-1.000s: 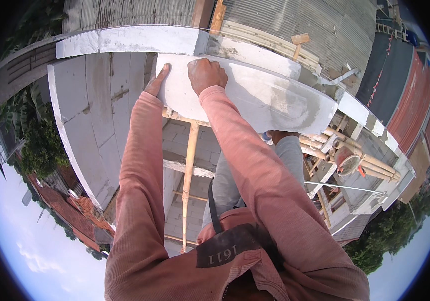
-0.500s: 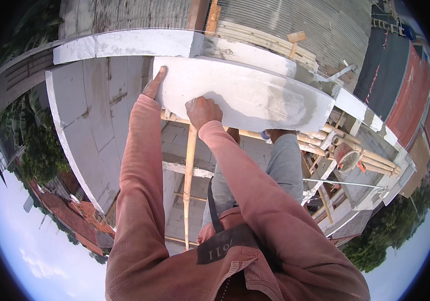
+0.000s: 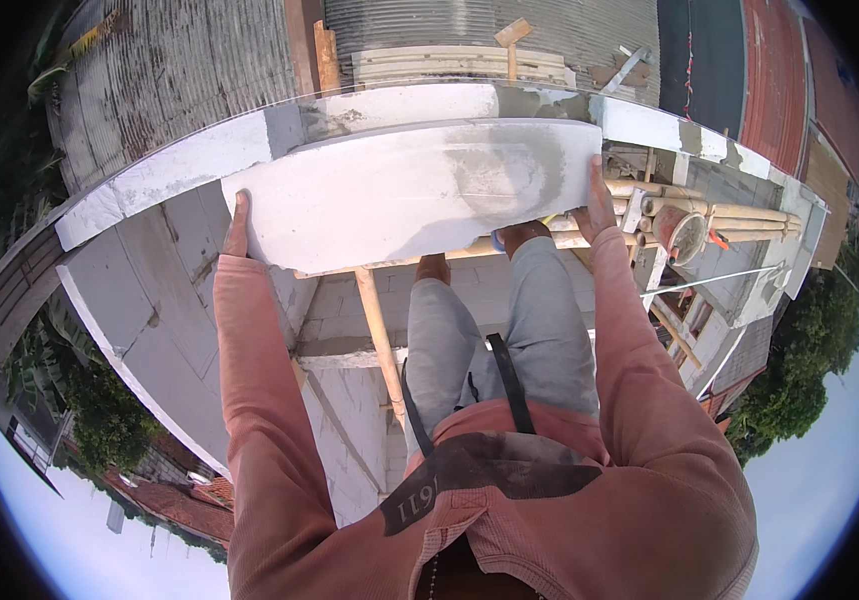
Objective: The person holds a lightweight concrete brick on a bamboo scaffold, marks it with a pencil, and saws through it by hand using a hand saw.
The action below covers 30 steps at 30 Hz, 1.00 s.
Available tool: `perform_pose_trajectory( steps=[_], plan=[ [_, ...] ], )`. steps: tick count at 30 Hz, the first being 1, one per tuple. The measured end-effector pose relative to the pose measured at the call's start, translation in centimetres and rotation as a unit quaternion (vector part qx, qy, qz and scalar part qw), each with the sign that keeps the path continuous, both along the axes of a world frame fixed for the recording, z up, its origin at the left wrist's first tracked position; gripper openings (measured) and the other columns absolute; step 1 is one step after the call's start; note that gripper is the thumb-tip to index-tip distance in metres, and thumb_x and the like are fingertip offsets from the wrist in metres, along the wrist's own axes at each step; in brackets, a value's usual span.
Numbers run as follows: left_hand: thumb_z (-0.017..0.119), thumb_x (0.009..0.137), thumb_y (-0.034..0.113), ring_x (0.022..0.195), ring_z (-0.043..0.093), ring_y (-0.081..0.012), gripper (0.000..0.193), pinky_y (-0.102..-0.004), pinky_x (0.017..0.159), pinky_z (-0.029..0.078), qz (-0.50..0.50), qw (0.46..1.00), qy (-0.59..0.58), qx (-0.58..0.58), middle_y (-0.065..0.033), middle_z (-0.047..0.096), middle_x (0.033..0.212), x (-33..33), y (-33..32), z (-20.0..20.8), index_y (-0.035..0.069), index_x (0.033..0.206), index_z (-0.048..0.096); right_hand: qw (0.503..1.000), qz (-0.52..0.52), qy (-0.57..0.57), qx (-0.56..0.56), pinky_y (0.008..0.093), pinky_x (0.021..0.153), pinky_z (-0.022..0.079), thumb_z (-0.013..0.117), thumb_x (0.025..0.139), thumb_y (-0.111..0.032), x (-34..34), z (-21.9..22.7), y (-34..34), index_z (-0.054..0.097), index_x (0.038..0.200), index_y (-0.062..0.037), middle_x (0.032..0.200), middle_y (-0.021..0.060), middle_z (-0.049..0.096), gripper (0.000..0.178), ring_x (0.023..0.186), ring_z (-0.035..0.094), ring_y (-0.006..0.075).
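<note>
A long white lightweight concrete block (image 3: 379,190) spans the space between my two hands, with a damp grey patch near its right end. My left hand (image 3: 237,228) is against its left end, thumb up along the edge. At the opposite end my right hand (image 3: 598,198) presses with its thumb up. The fingers of both hands are partly hidden by the block. Just beyond it runs the top of a block wall (image 3: 174,165), with grey mortar (image 3: 539,103) smeared on part of it.
My feet (image 3: 521,236) are on bamboo poles (image 3: 739,212) high above a lower level. A mortar-stained bucket (image 3: 687,237) stands on the poles at the right. Past the wall lies a corrugated roof (image 3: 409,25) with a wooden-handled tool (image 3: 513,36). Another block wall (image 3: 144,290) drops at the left.
My right hand has gone from a fist at the block's near edge to its right end. The block has shifted left in view and lies more level. My left hand stays on its left end.
</note>
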<state>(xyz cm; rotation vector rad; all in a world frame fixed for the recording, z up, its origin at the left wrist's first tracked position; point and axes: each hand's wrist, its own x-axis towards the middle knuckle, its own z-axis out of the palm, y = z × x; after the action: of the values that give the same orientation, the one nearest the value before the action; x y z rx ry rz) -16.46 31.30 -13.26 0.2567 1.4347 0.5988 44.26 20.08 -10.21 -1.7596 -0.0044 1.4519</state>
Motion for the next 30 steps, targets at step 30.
perform_pose_trajectory(
  steps=[30],
  plan=[
    [0.021,0.089,0.092,0.142,0.048,-0.0343,0.106,-0.0525,0.116,0.042,-0.269,0.950,-0.146,-0.058,-0.0134,0.047,0.157,29.4,-10.4,-8.7,0.014,0.160,0.033,0.955,-0.215,-0.196,-0.052,0.0395,0.110,0.046,0.089,0.074,-0.026,2.5,29.3,-27.8,0.036,0.154,0.0012,0.139,0.0185,0.057,0.100,0.127,0.059,0.0278]
  ],
)
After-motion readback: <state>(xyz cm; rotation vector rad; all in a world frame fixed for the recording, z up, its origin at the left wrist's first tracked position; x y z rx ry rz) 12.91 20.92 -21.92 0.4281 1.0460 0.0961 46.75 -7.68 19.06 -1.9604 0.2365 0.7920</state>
